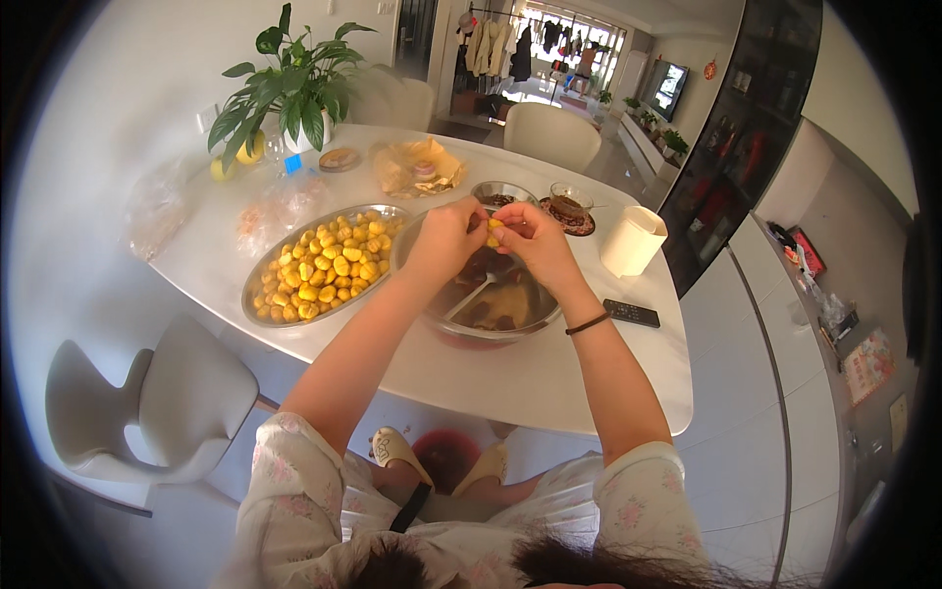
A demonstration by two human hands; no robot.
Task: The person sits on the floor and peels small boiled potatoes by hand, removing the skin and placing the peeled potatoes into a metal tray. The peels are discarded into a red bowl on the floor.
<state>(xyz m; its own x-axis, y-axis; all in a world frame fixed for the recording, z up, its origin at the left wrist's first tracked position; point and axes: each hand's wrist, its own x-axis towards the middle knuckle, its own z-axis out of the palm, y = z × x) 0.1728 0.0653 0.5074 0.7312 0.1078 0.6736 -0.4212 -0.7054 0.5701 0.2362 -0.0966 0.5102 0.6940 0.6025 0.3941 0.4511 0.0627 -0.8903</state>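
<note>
A yellow peeled chestnut [494, 233] is pinched between the fingertips of my left hand [445, 239] and my right hand [542, 247]. Both hands hover over a large steel bowl [541, 327]. Dark brown chestnuts [482, 266] and brownish liquid lie in this bowl, along with a metal spoon [471, 296] leaning inside. To the left, an oval steel tray [255, 313] carries a heap of yellow peeled chestnuts [324, 269]. My fingers partly cover the piece in hand.
Behind the bowl stand a small steel bowl [504, 188] and a glass bowl [572, 197]. A paper roll [631, 241] and a remote control [631, 313] are at right. Plastic bags [283, 210], crumpled brown paper [419, 169] and a potted plant [294, 96] occupy the far left. A red basin [447, 456] sits on the floor.
</note>
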